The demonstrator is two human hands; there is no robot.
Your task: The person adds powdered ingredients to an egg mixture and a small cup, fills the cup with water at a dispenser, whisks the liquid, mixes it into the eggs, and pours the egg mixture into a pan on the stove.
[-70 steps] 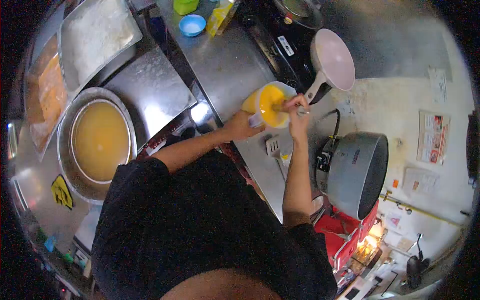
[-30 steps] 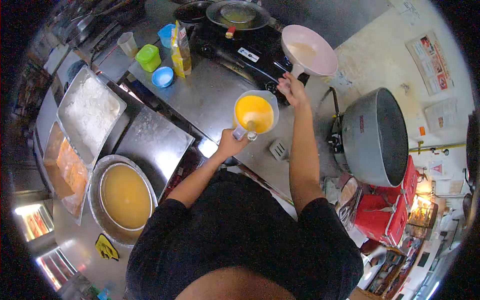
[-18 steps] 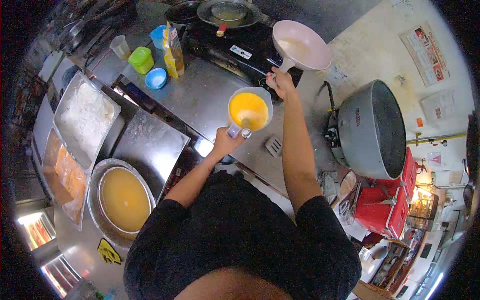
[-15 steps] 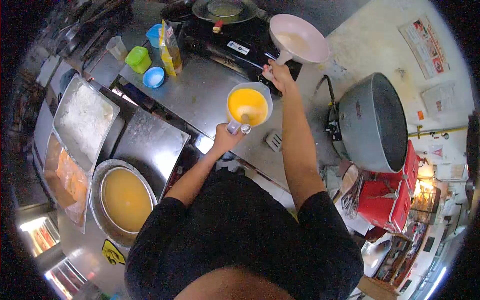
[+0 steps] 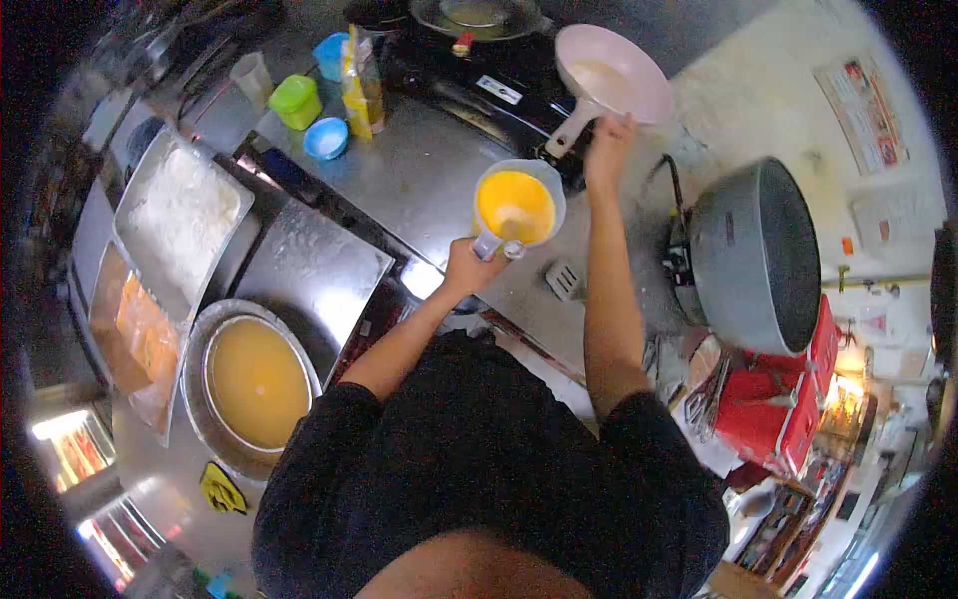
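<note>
My left hand [image 5: 473,268] is closed round the handle of a clear measuring jug [image 5: 556,182] that holds yellow liquid, like beaten egg. A utensil with a metal-tipped handle [image 5: 513,248] stands in the liquid; its working end is submerged. My right hand [image 5: 607,155] is just right of the handle of a pink frying pan [image 5: 644,75], close to the pan's near rim. Its fingers look loosely extended and partly blurred, and they are off the handle; whether they touch the rim I cannot tell. Some pale liquid or film lies in the pan, which sits on the black stove [image 5: 469,95].
A slotted turner [image 5: 563,281] lies on the steel counter near a large grey pot [image 5: 743,250]. To the left are a tray of white flour [image 5: 180,225], a bowl of yellowish liquid [image 5: 259,384], a green tub [image 5: 296,102], a blue bowl [image 5: 326,139] and a yellow packet [image 5: 361,95].
My right hand has let go of the pan's handle and moved right, beside the rim. The jug stays in my left hand. The whole view has shifted slightly.
</note>
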